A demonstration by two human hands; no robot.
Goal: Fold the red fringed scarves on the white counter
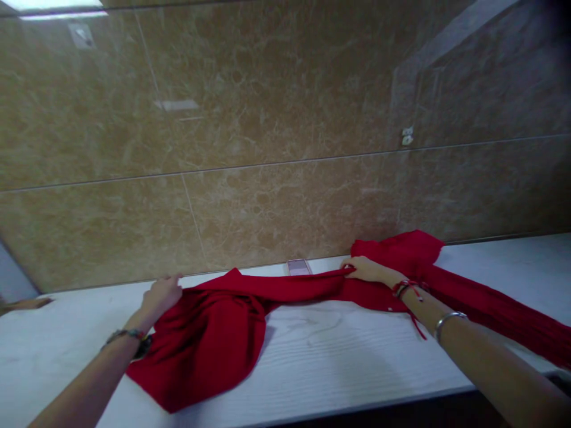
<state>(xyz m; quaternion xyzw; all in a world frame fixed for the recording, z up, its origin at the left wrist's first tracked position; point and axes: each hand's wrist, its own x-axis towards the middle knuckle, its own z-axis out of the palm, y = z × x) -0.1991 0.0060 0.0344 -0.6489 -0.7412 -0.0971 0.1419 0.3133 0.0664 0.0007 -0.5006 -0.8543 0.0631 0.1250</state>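
Note:
A long red garment (214, 351) lies crumpled across the white tabletop; its exact kind is hard to make out. At its upper left edge, my left hand (163, 294) is closed on the cloth, with a loose, rounded fold hanging below it. My right hand (366, 268) pinches the garment further right, so a narrow band of fabric runs fairly straight between the two hands. Beyond my right wrist, more of the red cloth bunches near the wall, and a long gathered part trails off to the right edge of the view.
A phone (298, 267) lies at the back of the white table (321, 362), against the tiled wall (276, 208). A brown object (29, 304) is at the far left. The table's front edge runs along the bottom right.

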